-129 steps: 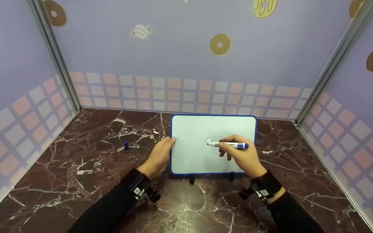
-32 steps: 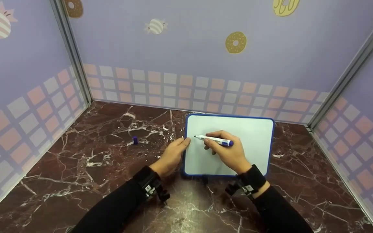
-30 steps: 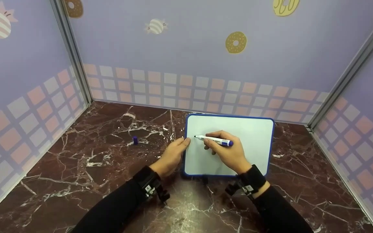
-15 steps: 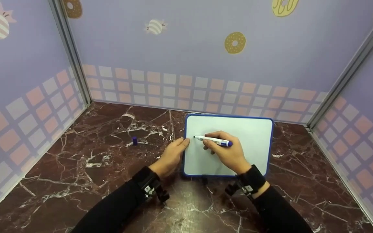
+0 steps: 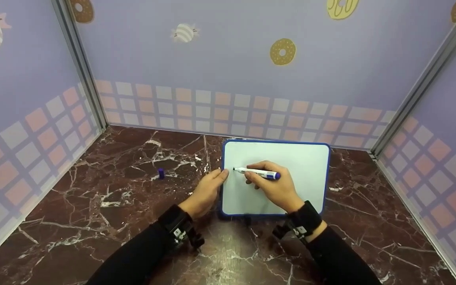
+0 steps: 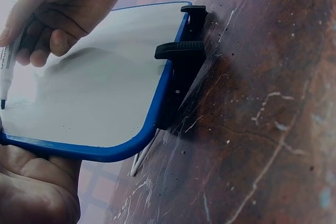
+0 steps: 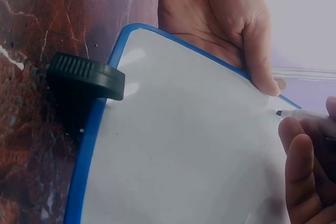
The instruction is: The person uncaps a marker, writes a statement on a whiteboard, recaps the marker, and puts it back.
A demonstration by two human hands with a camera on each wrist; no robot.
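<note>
Broad tabletop [image 5: 228, 249] beside blue-edged whiteboard [image 5: 247, 198]

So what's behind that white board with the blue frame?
Beyond the rectangular blue-framed white board stands a lilac wall with pink and white squares. The bare left hand grips the board's edge; its fingers reach out of sight behind, and anything else there is covered.

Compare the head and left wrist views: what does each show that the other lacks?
Head only: the purple cylindrical cap on the brown marbled table, and ring-shaped brown doughnut prints on the lavender wall.
Left wrist only: the ridged tops of two black feet overlapping the blue-rimmed rectangular whiteboard.
Both: that whiteboard, table, wall, white cylindrical marker, left hand and right hand.
</note>
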